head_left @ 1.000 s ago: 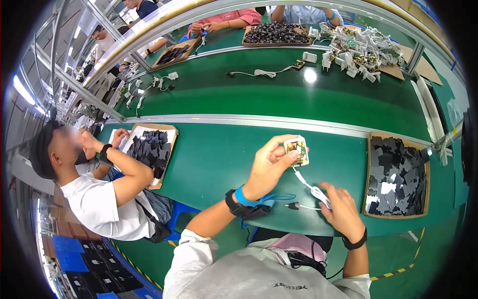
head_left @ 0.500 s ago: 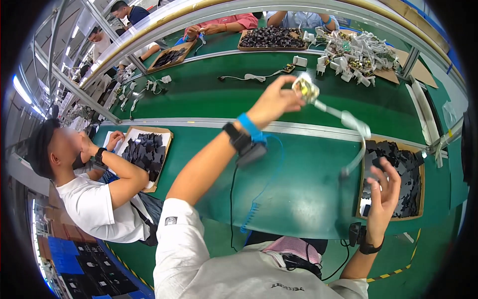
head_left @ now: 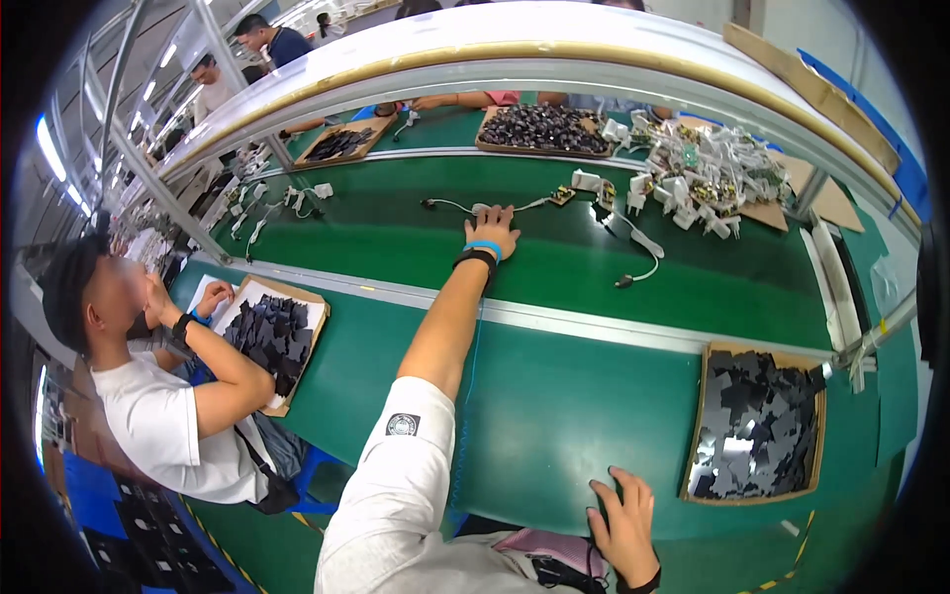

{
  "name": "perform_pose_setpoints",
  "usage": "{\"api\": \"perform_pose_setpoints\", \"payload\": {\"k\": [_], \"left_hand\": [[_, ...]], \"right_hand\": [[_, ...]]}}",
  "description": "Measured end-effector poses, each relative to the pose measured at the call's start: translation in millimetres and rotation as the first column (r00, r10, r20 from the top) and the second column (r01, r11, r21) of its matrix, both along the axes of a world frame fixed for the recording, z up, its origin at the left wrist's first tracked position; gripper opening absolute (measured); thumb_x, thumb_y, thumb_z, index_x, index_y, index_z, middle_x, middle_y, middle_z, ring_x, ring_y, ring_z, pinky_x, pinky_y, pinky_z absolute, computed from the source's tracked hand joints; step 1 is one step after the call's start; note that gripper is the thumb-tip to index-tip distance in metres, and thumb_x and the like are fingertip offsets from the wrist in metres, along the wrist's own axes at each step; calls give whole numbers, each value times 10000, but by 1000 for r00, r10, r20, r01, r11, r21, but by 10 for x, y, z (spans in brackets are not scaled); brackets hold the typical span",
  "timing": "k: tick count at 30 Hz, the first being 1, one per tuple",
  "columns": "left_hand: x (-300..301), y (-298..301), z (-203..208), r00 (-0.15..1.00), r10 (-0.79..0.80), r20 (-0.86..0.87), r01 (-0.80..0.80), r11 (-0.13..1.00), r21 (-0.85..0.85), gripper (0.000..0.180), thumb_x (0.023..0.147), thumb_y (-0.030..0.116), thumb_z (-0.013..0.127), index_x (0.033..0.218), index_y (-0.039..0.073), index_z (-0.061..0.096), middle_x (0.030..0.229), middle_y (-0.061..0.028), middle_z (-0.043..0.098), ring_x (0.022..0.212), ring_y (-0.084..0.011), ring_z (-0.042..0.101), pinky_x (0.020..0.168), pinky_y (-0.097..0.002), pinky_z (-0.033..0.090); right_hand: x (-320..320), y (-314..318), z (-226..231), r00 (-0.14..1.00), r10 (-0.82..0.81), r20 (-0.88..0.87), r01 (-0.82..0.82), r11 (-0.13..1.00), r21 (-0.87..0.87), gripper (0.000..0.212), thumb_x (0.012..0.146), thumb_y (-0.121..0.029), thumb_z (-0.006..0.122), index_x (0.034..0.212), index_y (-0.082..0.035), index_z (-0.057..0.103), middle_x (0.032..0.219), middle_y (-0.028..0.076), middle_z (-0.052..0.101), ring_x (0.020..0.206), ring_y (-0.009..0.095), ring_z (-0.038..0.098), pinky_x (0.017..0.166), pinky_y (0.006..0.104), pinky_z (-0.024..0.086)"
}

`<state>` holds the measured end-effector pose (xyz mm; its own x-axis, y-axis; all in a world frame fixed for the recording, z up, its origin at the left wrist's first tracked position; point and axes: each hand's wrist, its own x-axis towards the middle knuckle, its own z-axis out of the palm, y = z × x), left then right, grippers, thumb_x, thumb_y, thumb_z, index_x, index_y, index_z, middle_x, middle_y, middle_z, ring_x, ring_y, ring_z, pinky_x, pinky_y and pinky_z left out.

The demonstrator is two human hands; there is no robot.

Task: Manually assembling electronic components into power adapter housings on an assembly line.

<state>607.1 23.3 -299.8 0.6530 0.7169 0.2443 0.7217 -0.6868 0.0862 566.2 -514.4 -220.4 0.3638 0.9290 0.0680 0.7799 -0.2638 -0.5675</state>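
Observation:
My left hand (head_left: 492,232) is stretched out over the far green surface, fingers extended and apart. Its fingertips lie at a white cable (head_left: 534,203), which runs from a dark plug (head_left: 427,204) on the left to a small circuit board (head_left: 562,195) on the right. Just beyond that board sits a white charger housing (head_left: 588,181). Further right lies a second circuit board (head_left: 607,194) with its bundled white cable (head_left: 645,244) curving toward me. My right hand (head_left: 625,520) hovers by the near table edge, open, with nothing in it.
A cardboard tray (head_left: 698,426) of black sheet pieces stands at the right. Chargers and cables form a pile (head_left: 708,173) at the far right. A metal rail (head_left: 594,327) separates the two green surfaces; an overhead frame (head_left: 475,74) crosses above. A co-worker (head_left: 168,416) sits at the left.
My left hand has let go of the circuit board with its cable, now lying on the far surface, and moved left to another cable. My right hand has drawn back from the tray.

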Motion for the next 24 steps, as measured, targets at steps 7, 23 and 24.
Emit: {"api": "perform_pose_setpoints", "payload": {"k": [7,23,24], "left_hand": [[98,-421,341,998,-24,-61,10,974,-226,314,816,292,611,1043,95,703,1024,-181,691,991,-330,658,948,-529,414],[-1267,-2575,2119,263,-739,620,906,-32,-422,191,885,239,653,931,56,682,868,-84,669,805,-237,635,678,-349,500],[-1280,-2642,2100,247,-742,624,911,-42,-411,191,885,239,653,931,56,682,868,-84,669,805,-237,635,678,-349,500]], "right_hand": [[66,-23,13,999,15,-32,-14,1000,25,357,812,-99,656,1164,-61,610,1324,171,503,1153,409,444,977,475,370],[-56,339,860,968,-5,-249,137,844,518,321,816,-61,614,1123,24,569,1230,189,571,1158,260,542,952,395,431],[-41,326,869,971,-15,-237,140,843,519,321,816,-61,614,1123,24,569,1230,189,571,1158,260,542,952,395,431]]}}
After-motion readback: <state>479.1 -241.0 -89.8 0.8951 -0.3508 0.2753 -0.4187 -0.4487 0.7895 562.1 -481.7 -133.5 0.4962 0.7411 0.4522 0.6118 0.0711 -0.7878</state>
